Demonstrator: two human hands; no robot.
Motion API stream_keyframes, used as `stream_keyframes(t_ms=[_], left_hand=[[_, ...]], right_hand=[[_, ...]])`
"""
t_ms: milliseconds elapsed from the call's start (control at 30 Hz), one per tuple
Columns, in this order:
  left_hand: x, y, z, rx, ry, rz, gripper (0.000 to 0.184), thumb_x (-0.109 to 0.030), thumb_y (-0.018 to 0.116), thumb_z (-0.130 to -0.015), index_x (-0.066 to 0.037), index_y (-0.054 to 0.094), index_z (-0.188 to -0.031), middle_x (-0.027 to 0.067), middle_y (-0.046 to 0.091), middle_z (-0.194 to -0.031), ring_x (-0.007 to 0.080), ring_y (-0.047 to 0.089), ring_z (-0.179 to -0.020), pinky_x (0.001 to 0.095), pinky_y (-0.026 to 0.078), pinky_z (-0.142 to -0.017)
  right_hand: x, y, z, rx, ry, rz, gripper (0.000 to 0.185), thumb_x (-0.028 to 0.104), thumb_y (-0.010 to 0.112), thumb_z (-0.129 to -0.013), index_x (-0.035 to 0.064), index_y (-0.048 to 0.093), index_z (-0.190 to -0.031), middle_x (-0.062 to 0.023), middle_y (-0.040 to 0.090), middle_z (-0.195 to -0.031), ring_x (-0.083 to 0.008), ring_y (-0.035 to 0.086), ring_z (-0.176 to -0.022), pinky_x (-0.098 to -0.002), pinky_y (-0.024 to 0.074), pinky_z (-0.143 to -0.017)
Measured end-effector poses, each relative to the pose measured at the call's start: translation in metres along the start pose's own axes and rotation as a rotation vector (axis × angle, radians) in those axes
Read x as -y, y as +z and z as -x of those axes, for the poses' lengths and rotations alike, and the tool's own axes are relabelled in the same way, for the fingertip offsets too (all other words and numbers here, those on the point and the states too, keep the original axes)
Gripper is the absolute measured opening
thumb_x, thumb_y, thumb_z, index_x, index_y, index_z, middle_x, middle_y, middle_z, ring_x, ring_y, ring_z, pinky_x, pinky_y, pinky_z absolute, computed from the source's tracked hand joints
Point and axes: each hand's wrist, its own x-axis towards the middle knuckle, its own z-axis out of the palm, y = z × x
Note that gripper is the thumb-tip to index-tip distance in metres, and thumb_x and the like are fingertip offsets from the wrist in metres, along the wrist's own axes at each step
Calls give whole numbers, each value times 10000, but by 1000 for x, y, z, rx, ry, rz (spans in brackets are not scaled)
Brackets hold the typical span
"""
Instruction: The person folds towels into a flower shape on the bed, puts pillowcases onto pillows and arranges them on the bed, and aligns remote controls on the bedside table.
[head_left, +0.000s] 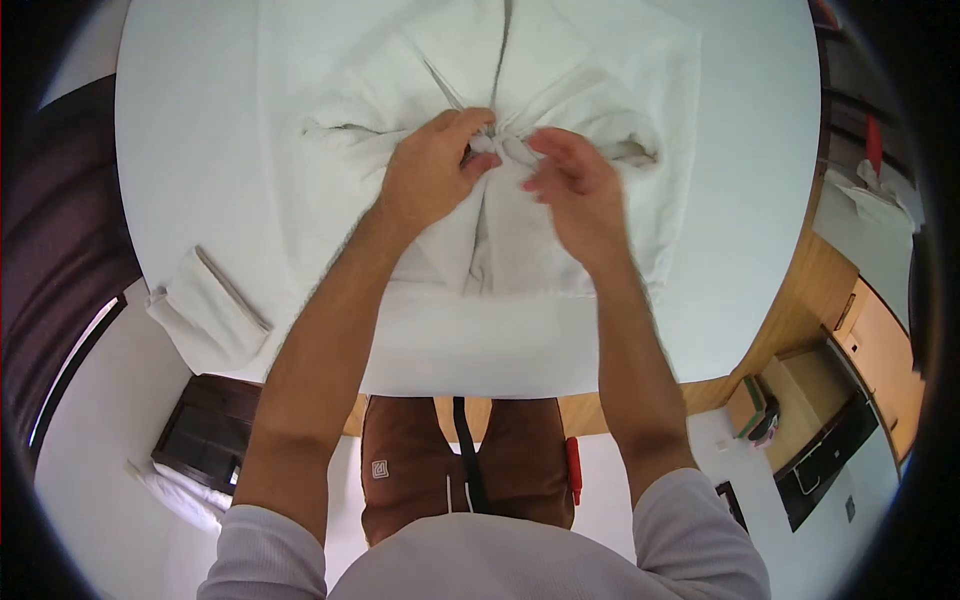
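Observation:
A large white cloth [420, 235] lies spread in folds, drawn in from its sides to a knotted bunch [515, 152] at the middle. My left hand [432, 170] is at the left of this bunch, with thumb and fingers closed on the gathered cloth. Just right of the knot is my right hand [582, 190], slightly blurred. Its thumb and fingers are curved and apart, close to a twisted end of cloth; whether they touch it is unclear. Puffed folds stick out to the left and right of the knot.
The cloth rests on a white-topped table [740, 250] with rounded corners. A folded white cloth [212, 315] lies at its near left corner. Below left is a dark piece of furniture [205, 425]. An open cardboard box [815, 390] stands at the right, beyond the table.

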Motion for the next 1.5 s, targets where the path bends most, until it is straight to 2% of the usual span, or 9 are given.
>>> stream_keyframes(t_ms=[100,200,400,700,933,1167,1233,1400,1500], left_hand=[[3,6,0,1,29,-17,414,-94,717,-779,-126,589,-1172,60,631,-873,161,564,-664,311,477,-629],[-1,1,-5,61,-42,51,440,-105,715,-782,-148,585,-1201,40,610,-842,141,530,-644,294,465,-624],[3,-1,-8,140,-157,83,442,-125,688,-782,-174,576,-1207,25,574,-793,136,501,-637,283,452,-626],[6,1,-15,157,-328,100,475,-274,711,-732,-144,596,-1174,101,647,-1139,278,606,-1053,368,482,-863],[-6,4,-16,142,-243,-136,353,-282,675,-823,-216,565,-1152,49,608,-835,212,597,-786,363,473,-687],[-5,16,-14,58,-160,-248,351,-305,696,-818,-237,556,-1133,49,572,-766,190,543,-651,338,454,-606],[-4,16,-14,50,-145,-228,364,-280,693,-822,-237,552,-1154,51,573,-766,182,544,-657,331,458,-614],[-3,-9,-12,226,-174,59,433,-121,647,-845,-187,524,-1255,47,595,-836,140,556,-737,300,468,-676],[0,-27,-3,231,-168,367,440,-55,605,-854,-112,512,-1280,45,606,-933,121,559,-837,291,465,-753]], right_hand=[[-2,-50,-6,-490,-257,138,99,70,568,-919,21,621,-988,-21,627,-888,-93,557,-760,-232,467,-702],[-4,-90,-19,-667,211,-247,216,149,448,-982,23,549,-1125,-39,613,-984,-159,579,-814,-281,494,-743],[-42,-92,-44,80,480,-867,280,85,387,-983,10,489,-1233,-76,606,-1069,-165,600,-866,-317,531,-779],[4,-48,-63,377,295,129,460,212,689,-839,11,545,-1228,-62,632,-1027,-99,541,-715,-250,461,-620],[17,-118,-44,-2,172,333,397,268,713,-822,-23,624,-1077,-84,666,-948,-138,607,-845,-284,492,-749],[-6,-210,-35,-520,67,817,228,179,687,-829,30,628,-991,2,541,-729,-86,502,-688,-251,435,-627],[11,-181,-26,-639,-21,831,214,161,682,-835,36,625,-998,1,521,-711,-86,499,-675,-249,439,-627],[20,-28,0,-36,-422,408,311,107,714,-807,115,628,-1106,-72,558,-1163,-199,592,-904,-305,511,-694],[-19,29,-16,-63,-500,543,302,163,725,-771,156,662,-1066,-82,542,-1148,-264,573,-950,-380,501,-746]])
